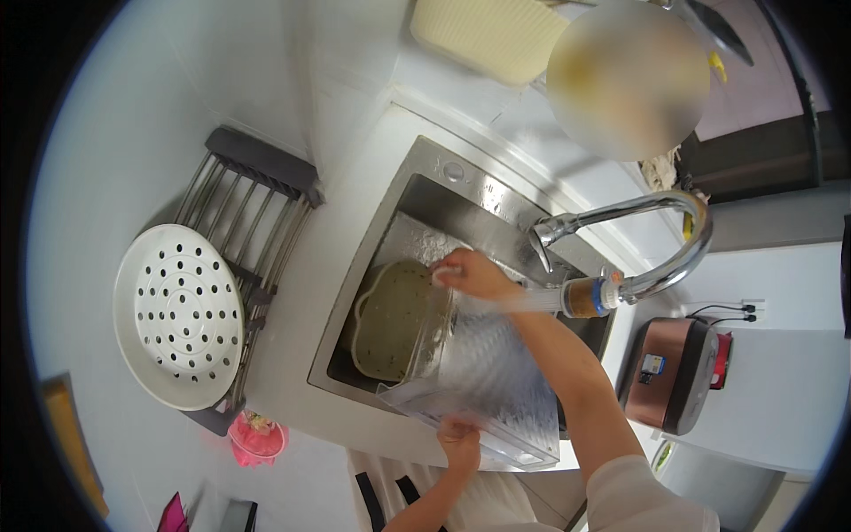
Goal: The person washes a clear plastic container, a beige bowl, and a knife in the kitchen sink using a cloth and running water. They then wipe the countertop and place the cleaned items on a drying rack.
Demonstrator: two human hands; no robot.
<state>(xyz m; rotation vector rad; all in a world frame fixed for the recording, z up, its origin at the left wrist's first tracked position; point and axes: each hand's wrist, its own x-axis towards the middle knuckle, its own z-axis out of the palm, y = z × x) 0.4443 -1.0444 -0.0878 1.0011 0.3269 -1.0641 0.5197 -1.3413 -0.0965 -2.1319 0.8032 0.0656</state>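
Observation:
A clear plastic refrigerator drawer [498, 372] is tilted over the stainless steel sink [359, 272], its near end above the sink's front edge. My left hand [461, 442] grips that near wall. Over the drawer's far part, my right hand [475, 272] has its fingers closed around a small whitish thing, perhaps a cloth or sponge. Water runs from the filter head [585, 297] of the chrome gooseneck faucet [691, 233] beside my right forearm and onto the drawer. In the sink's left part stands a pale basin [392, 319] of cloudy water with small dark bits.
Left of the sink, a white perforated colander [183, 312] rests on a metal-barred dish rack [243, 206]. A pink lined bin [258, 440] is near the lower left. At the right stands a copper-coloured appliance [658, 376]; a cream ribbed container [492, 36] is at the top.

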